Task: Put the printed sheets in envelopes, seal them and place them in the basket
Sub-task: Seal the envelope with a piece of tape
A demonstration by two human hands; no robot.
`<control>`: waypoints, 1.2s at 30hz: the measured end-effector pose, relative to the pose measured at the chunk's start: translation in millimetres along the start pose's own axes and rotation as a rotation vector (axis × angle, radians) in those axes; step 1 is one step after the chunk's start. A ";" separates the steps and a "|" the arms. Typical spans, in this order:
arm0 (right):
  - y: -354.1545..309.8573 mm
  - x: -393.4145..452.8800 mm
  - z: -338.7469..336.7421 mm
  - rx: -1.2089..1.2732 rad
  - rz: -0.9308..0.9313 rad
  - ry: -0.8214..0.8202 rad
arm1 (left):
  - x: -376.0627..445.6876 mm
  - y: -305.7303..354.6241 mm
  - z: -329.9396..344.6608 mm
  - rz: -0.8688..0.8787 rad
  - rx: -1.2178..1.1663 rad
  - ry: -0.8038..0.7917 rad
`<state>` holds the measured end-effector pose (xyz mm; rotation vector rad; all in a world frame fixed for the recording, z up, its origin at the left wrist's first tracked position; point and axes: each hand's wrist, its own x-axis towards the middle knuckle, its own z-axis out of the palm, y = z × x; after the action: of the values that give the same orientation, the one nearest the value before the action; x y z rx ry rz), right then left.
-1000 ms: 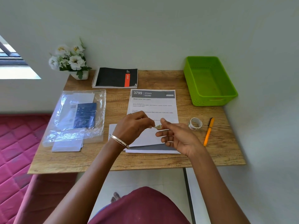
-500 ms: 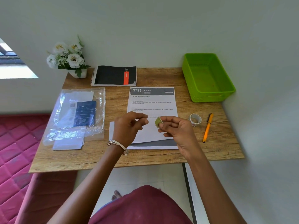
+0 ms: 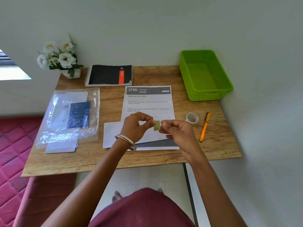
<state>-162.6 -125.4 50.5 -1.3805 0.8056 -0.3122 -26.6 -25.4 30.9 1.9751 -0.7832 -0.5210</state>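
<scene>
**Desk:** What is new in this one?

**Photographer:** The tape piece point(image 3: 156, 125), a small greenish strip, is now held by both hands above the envelope point(image 3: 113, 135). Half a second back only the right hand point(image 3: 176, 131) held it, with the left hand point(image 3: 136, 126) just short of it. A second back the two hands were pinched together on something too small to make out.

**Desk:** State of the fingers?

**Photographer:** Left fingers point(image 3: 150, 121) pinch the strip's left edge; the right thumb and forefinger pinch its right edge. Both hands hang above the bench point(image 3: 164, 76), clear of the paper.

**Desk:** And the task's things?

**Photographer:** The white envelope lies near the middle of the bench, partly under the hands, on top of the sheet point(image 3: 148, 102), whose far half shows its printed heading. The tape roll point(image 3: 191, 118) sits to the right, just beside the pen point(image 3: 204, 126). The basket point(image 3: 227, 86), green, stands at the far right corner with nothing in it. More envelopes point(image 3: 61, 147) poke out from under a plastic bag point(image 3: 70, 115) on the left.

**Desk:** What does it mean for the job?

**Photographer:** My reading: a strip is ready and sealing comes next. Whether this envelope is already filled, I cannot tell. Nothing has reached the basket, so it looks early.
</scene>
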 end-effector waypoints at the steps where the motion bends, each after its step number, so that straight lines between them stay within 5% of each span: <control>1: -0.3 1.8 -3.7 0.008 -0.017 0.024 | 3.7 0.9 -0.9 0.033 0.096 -0.031; 7: -7.6 21.5 -19.3 -0.049 -0.068 -0.057 | 22.2 24.5 4.2 0.171 0.657 -0.167; 11: -0.8 34.3 -21.9 -0.124 -0.070 -0.060 | 34.6 33.4 12.4 0.196 0.741 -0.217; 18: 21.2 43.1 -19.8 0.119 0.017 0.250 | 36.6 10.4 28.4 -0.134 0.118 -0.143; 22: 31.2 50.5 -13.5 0.251 0.100 0.296 | 31.4 0.4 38.7 -0.356 -0.154 -0.119; 36: 41.0 62.3 -11.3 0.227 0.116 0.284 | 43.0 -10.2 49.9 -0.401 -0.364 0.010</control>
<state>-136.7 -165.2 -8.1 -1.0851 1.0461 -0.5009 -24.4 -81.9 -4.4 1.7884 -0.2545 -0.8254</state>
